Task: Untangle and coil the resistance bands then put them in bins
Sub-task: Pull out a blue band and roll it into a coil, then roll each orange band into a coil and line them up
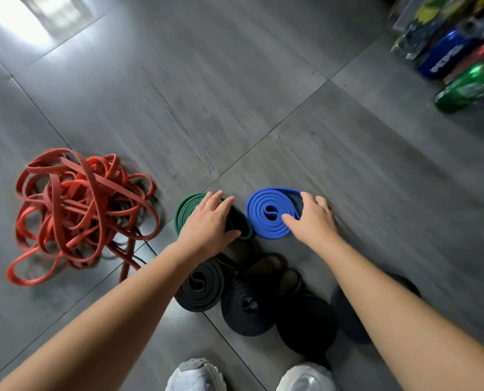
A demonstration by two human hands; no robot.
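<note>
L hand (209, 221) flat, fingers spread, on green rubber coil (185, 213); R hand (314, 218) likewise on blue spiral coil (259, 221) (matte).

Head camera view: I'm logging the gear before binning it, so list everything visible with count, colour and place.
tangled pile of flat red rubber bands: one, red, floor left.
coiled green rubber band: one, green, centre.
coiled blue rubber band: one, blue, right of the green one.
coiled black rubber bands: at least three, black, floor near the shoes.
drink cans: several, blue, green, red, top right, blurred.
grey tiled floor: grey, under everything.
white shoes: two, white, bottom edge.
left hand: resting on the green band.
right hand: on the blue band's right edge.
</note>
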